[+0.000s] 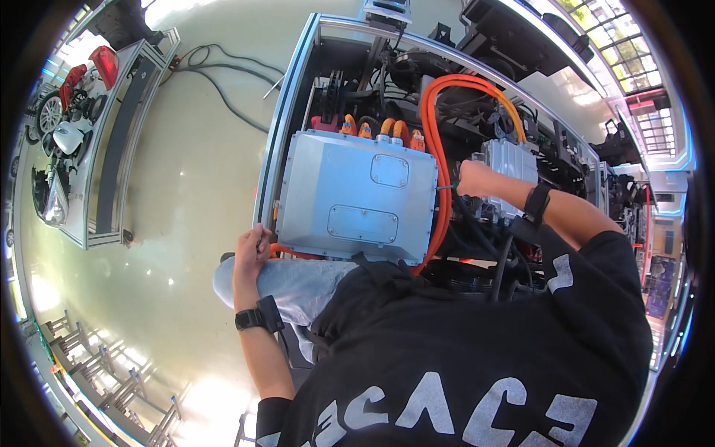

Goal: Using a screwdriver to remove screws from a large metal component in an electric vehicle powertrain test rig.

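Note:
A silver-grey metal housing [346,190] with two cover plates on top sits in an aluminium-profile frame in front of me. My right hand [471,179] is closed in a fist at the housing's right side. From the fist a thin-shafted tool [447,188] points left across thick orange cables [430,119] toward the housing's edge; its handle is hidden in my fingers. My left hand [253,252] is closed beside the housing's near left corner, at the frame's edge and above my knee. What its fingers hold, if anything, is too small to make out.
Right of the cables stands a smaller ribbed metal unit [512,167] among black hoses and wiring. The frame's left rail [281,127] runs along the housing. At far left is a wheeled bench [123,141] with vehicle parts; a black cable [223,93] lies on the floor.

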### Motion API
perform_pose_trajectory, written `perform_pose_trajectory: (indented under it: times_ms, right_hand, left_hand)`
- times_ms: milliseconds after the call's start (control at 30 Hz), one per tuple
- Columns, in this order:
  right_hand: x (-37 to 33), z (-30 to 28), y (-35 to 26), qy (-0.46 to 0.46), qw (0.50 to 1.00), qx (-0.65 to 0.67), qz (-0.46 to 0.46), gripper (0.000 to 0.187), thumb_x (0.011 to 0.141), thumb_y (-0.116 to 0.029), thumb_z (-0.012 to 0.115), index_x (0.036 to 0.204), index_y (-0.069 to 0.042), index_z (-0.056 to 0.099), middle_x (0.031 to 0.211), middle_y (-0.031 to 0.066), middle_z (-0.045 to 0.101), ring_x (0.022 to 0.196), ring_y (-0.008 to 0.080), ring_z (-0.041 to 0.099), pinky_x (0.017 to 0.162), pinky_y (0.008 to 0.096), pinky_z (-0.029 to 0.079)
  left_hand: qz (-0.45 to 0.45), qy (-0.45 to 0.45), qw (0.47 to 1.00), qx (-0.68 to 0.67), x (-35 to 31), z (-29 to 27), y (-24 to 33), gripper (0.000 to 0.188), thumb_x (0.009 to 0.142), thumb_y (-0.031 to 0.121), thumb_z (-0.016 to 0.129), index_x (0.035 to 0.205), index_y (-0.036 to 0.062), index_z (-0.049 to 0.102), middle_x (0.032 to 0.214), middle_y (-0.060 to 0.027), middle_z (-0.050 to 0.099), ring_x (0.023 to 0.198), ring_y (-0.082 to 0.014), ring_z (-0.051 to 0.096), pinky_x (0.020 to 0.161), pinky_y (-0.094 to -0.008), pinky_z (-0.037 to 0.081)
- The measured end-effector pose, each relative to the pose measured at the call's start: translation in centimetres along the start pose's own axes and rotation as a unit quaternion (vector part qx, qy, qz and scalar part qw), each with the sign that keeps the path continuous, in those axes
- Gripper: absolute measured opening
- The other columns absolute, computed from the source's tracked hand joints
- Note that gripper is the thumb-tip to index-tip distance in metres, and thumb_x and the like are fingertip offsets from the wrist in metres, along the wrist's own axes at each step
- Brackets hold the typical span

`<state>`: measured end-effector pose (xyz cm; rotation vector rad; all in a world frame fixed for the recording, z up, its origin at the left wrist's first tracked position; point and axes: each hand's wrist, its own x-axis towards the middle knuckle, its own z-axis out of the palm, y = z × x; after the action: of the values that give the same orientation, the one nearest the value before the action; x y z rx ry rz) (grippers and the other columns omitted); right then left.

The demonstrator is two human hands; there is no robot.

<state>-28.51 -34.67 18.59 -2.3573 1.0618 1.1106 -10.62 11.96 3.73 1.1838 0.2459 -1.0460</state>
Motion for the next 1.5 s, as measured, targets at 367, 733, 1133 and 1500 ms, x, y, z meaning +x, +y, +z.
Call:
perform_pose_trajectory:
  times_ms: [367, 733, 1133, 1500]
  right_hand:
    - [0.7, -0.4, 0.0, 0.081, 0.794, -0.491, -0.350, 0.015, 0.059, -0.016, 0.069, 0.070, -0.007, 0.070, 0.075, 0.0136, 0.067, 0.074, 0.0322, 0.067, 0.062, 0.0407, 0.053]
    - [2.3, -0.2, 4.8, -0.124, 0.873, 0.463, 0.096, 0.026, 0.082, -0.008, 0.065, 0.101, 0.008, 0.055, 0.090, 0.0305, 0.063, 0.054, 0.0194, 0.060, 0.036, 0.0221, 0.038]
    - [1.7, -0.3, 4.3, -0.010, 0.991, 0.080, -0.105, 0.022, 0.070, -0.020, 0.063, 0.060, -0.001, 0.064, 0.050, 0.0088, 0.056, 0.040, 0.0189, 0.052, 0.039, 0.0338, 0.040]
    - [0.5, -0.2, 2.3, 0.071, 0.795, -0.419, -0.433, 0.015, 0.064, -0.015, 0.062, 0.073, -0.005, 0.068, 0.075, 0.0155, 0.067, 0.073, 0.0346, 0.066, 0.062, 0.0439, 0.053]
  left_hand:
    - [0.036, -0.010, 0.999, -0.002, 0.1, -0.5, 0.0, 0.030, 0.099, 0.027, 0.047, 0.087, 0.0012, 0.057, 0.054, 0.0029, 0.040, 0.039, -0.0046, 0.032, 0.035, -0.0197, 0.023]
    - [0.079, 0.016, 0.996, -0.031, -0.7, -1.8, -1.1, 0.030, 0.099, 0.027, 0.047, 0.087, 0.0011, 0.057, 0.052, 0.0032, 0.039, 0.037, -0.0067, 0.035, 0.034, -0.0219, 0.026]
    - [0.082, 0.020, 0.995, -0.043, -0.2, -1.2, -0.8, 0.029, 0.097, 0.027, 0.049, 0.085, 0.0014, 0.057, 0.051, 0.0006, 0.040, 0.036, -0.0080, 0.033, 0.033, -0.0217, 0.023]
    - [0.060, 0.021, 0.998, -0.029, -0.5, -1.1, -0.3, 0.030, 0.096, 0.028, 0.050, 0.082, 0.0028, 0.055, 0.051, 0.0011, 0.039, 0.035, -0.0075, 0.031, 0.032, -0.0219, 0.022]
